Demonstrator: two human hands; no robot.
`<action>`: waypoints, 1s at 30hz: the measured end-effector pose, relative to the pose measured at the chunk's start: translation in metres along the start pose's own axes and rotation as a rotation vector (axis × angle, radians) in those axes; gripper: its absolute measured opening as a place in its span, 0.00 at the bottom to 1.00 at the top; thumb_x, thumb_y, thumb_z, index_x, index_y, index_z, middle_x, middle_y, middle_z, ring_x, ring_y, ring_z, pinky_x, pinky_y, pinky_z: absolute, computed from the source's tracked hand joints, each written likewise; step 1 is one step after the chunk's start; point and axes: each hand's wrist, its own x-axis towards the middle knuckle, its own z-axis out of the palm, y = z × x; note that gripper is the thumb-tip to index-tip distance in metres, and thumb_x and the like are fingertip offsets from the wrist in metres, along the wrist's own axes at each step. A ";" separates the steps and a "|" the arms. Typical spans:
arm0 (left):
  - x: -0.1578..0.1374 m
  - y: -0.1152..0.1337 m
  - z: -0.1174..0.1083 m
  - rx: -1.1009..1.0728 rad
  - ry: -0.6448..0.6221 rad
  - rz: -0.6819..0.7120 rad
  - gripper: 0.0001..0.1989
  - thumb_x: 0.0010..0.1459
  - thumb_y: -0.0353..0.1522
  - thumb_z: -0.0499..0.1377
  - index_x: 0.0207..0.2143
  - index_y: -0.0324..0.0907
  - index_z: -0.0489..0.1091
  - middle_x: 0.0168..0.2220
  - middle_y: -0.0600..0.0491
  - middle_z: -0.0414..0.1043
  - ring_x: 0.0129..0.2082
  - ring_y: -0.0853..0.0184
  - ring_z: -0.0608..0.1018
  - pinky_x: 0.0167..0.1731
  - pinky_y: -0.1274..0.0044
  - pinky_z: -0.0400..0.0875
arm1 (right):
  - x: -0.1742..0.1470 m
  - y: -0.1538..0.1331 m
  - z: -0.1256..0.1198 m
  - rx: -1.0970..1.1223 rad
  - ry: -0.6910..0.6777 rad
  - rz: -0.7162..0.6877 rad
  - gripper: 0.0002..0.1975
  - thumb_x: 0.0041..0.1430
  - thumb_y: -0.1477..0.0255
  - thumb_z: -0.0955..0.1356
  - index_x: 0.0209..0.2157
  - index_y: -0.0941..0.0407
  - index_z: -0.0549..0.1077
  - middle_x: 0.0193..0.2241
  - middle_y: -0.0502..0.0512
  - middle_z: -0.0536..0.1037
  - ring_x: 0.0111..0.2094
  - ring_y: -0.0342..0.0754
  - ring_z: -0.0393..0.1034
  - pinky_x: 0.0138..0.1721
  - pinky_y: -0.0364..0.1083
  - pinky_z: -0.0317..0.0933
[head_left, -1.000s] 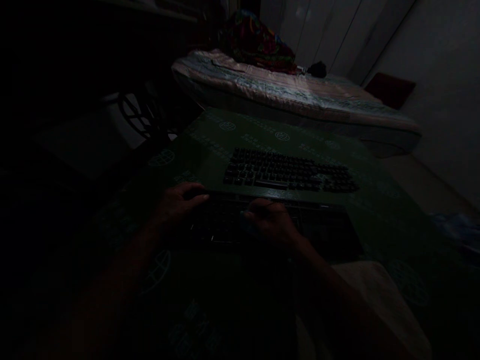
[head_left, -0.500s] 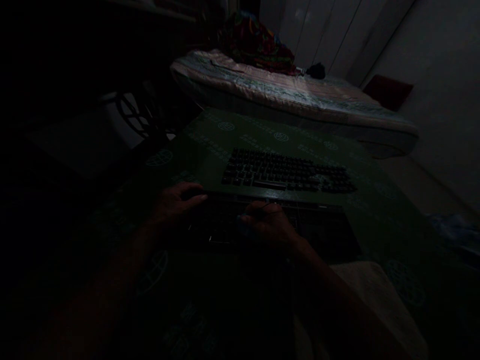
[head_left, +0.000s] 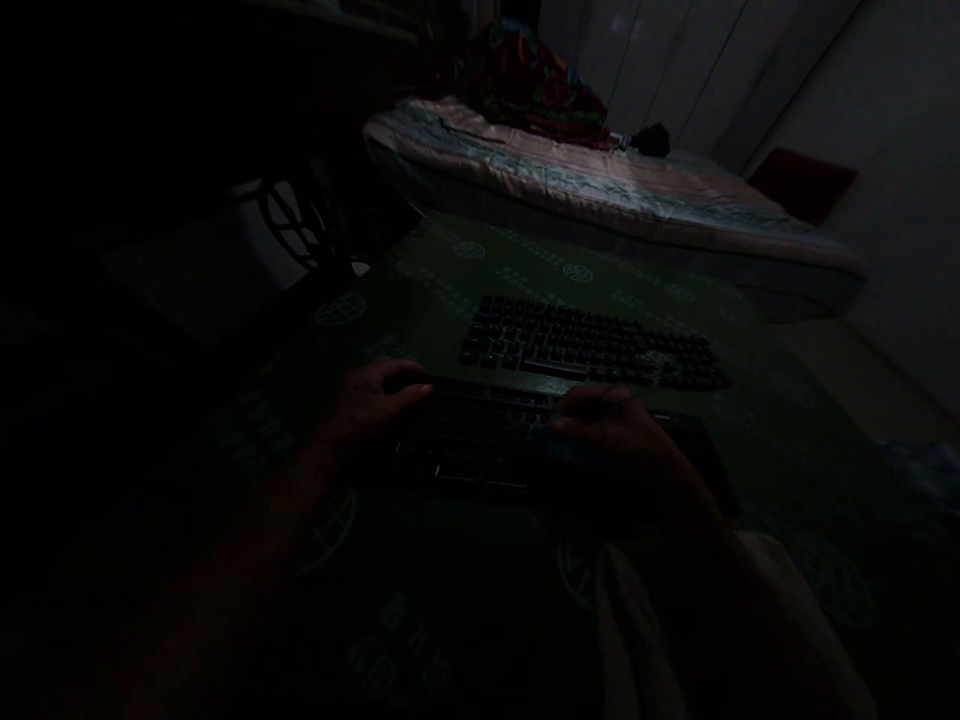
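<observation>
The scene is very dark. A black keyboard base (head_left: pixel 480 430) lies across the green table, seemingly without its keycaps. Its left end is gripped by my left hand (head_left: pixel 379 395), thumb along the upper edge. Over the right half of the base, my right hand (head_left: pixel 619 425) is closed around a slim object with a bluish end (head_left: pixel 541 432); its kind is too dark to make out. Just beyond the base, loose black keycaps (head_left: pixel 592 340) are laid out in keyboard order on the table.
The green table cover (head_left: pixel 420 270) bears pale globe prints. A light cloth (head_left: pixel 780 570) lies by my right forearm. Behind the table stands a bed (head_left: pixel 600 190) with a colourful blanket heap (head_left: pixel 532 85). A dark spoked wheel (head_left: pixel 289 225) is at the left.
My right hand has moved to the right along the keyboard base, uncovering its middle. My left hand keeps its grip at the left end. The view has shifted slightly.
</observation>
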 end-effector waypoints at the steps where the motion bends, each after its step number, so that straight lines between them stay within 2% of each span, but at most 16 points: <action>1: 0.000 0.000 0.000 0.004 -0.004 -0.001 0.24 0.42 0.50 0.59 0.37 0.44 0.74 0.42 0.51 0.75 0.45 0.57 0.74 0.46 0.70 0.69 | 0.000 0.001 0.003 -0.016 -0.028 -0.004 0.07 0.44 0.70 0.71 0.24 0.59 0.73 0.20 0.48 0.69 0.23 0.41 0.61 0.25 0.41 0.56; 5: 0.001 0.000 0.000 0.007 -0.009 0.007 0.24 0.42 0.50 0.59 0.37 0.44 0.74 0.42 0.51 0.75 0.44 0.57 0.74 0.46 0.70 0.69 | 0.001 0.008 0.010 -0.109 -0.150 -0.018 0.04 0.45 0.73 0.71 0.26 0.59 0.74 0.23 0.49 0.72 0.26 0.42 0.64 0.28 0.41 0.58; 8: 0.000 -0.001 0.000 0.006 -0.002 0.013 0.22 0.43 0.48 0.59 0.37 0.44 0.74 0.42 0.51 0.75 0.44 0.58 0.75 0.46 0.71 0.69 | -0.002 0.010 0.000 -0.136 -0.210 0.028 0.04 0.46 0.73 0.71 0.26 0.59 0.75 0.23 0.49 0.72 0.25 0.41 0.64 0.28 0.41 0.58; 12: -0.001 -0.001 0.001 0.014 0.000 0.003 0.22 0.44 0.48 0.59 0.37 0.45 0.74 0.43 0.52 0.75 0.45 0.58 0.74 0.47 0.70 0.68 | -0.006 0.006 -0.010 -0.109 -0.195 0.070 0.06 0.45 0.71 0.71 0.25 0.60 0.74 0.22 0.49 0.71 0.23 0.41 0.63 0.25 0.41 0.57; 14: -0.002 -0.001 0.001 0.016 -0.006 -0.003 0.23 0.44 0.49 0.59 0.38 0.44 0.73 0.44 0.51 0.74 0.45 0.57 0.74 0.47 0.69 0.68 | -0.005 0.004 -0.006 -0.095 -0.199 0.049 0.07 0.45 0.71 0.72 0.26 0.60 0.74 0.22 0.49 0.71 0.24 0.41 0.63 0.25 0.40 0.57; 19: -0.001 0.000 0.000 0.000 -0.006 -0.003 0.22 0.44 0.47 0.59 0.38 0.43 0.73 0.44 0.51 0.74 0.45 0.58 0.74 0.48 0.68 0.67 | -0.003 0.008 0.003 -0.101 -0.318 0.068 0.06 0.46 0.72 0.71 0.28 0.59 0.75 0.24 0.49 0.73 0.25 0.40 0.65 0.28 0.40 0.59; 25: -0.001 -0.002 0.001 0.004 -0.002 0.007 0.19 0.45 0.45 0.59 0.38 0.44 0.73 0.44 0.51 0.74 0.44 0.58 0.74 0.48 0.69 0.67 | -0.009 0.014 -0.019 -0.120 -0.237 0.135 0.06 0.42 0.73 0.72 0.27 0.58 0.76 0.24 0.48 0.74 0.25 0.41 0.66 0.29 0.41 0.59; 30: 0.000 -0.003 0.001 0.011 -0.007 0.028 0.19 0.46 0.44 0.59 0.38 0.44 0.73 0.43 0.52 0.74 0.44 0.59 0.74 0.47 0.70 0.67 | -0.007 0.005 -0.011 -0.073 -0.236 0.103 0.06 0.43 0.72 0.72 0.25 0.60 0.75 0.21 0.48 0.72 0.23 0.40 0.64 0.27 0.41 0.58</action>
